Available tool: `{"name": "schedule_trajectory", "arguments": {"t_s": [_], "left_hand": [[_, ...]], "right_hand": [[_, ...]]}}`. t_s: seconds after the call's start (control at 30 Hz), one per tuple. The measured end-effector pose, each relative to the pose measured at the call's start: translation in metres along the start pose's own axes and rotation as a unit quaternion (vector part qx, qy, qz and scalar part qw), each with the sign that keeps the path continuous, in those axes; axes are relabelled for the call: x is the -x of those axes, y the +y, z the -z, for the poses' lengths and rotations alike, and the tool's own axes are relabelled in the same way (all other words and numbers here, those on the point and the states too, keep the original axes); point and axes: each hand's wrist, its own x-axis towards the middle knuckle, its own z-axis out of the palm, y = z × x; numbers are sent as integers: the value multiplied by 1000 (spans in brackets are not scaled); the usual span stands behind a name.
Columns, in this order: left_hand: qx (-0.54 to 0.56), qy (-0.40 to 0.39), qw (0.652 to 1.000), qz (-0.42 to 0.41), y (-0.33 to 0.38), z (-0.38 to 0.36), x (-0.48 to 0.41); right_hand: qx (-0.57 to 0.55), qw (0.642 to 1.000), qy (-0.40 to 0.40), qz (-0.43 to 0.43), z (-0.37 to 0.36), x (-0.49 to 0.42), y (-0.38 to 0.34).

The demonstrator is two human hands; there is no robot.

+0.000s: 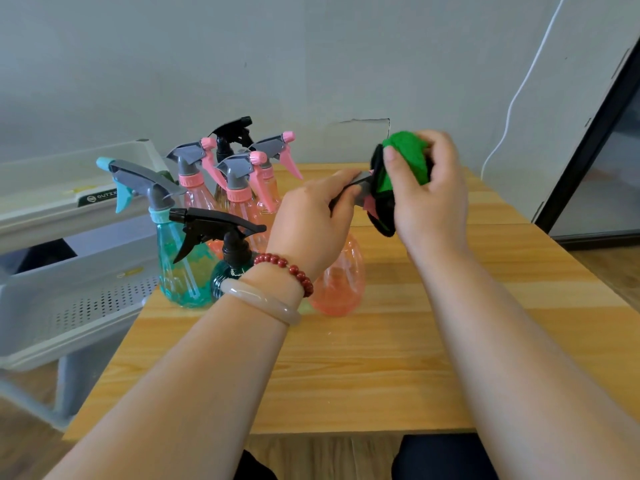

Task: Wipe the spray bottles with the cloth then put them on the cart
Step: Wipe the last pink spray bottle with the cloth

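My left hand (311,216) grips the grey spray head of a pink bottle (341,282) that stands on the wooden table (381,358). My right hand (429,192) holds a green and black cloth (398,171) wrapped around the nozzle end of that spray head. To the left stand a teal bottle (180,265) with a grey and blue head, a small dark green bottle (230,268) with a black head, and behind them several pink bottles (242,199) plus a black-headed one (232,133).
A grey tiered cart (79,289) with a perforated shelf stands left of the table, its upper tray (69,188) close to the bottles. A wall lies behind, a white cable (519,88) runs down it, and a dark door frame (595,140) is at right.
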Motion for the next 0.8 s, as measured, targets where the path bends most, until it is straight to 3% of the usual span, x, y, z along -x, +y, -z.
{"name": "schedule_trajectory", "arguments": {"t_s": [0.13, 0.3, 0.4, 0.53, 0.67, 0.8], "left_hand": [[14, 5, 1000, -8, 0, -1, 3], [20, 9, 1000, -10, -2, -2, 2], [17, 16, 1000, -19, -1, 0, 3], [14, 17, 1000, -16, 0, -1, 3], [7, 8, 1000, -6, -1, 0, 3], [17, 2, 1000, -1, -3, -3, 2]], "right_hand": [[-27, 997, -71, 4, -9, 18, 12], [-57, 997, -2, -48, -5, 28, 16], [-25, 995, -1, -97, -2, 24, 19], [64, 996, 33, -54, 5, 12, 16], [-14, 999, 17, -38, -2, 13, 7], [-109, 989, 21, -94, -5, 15, 7]]}}
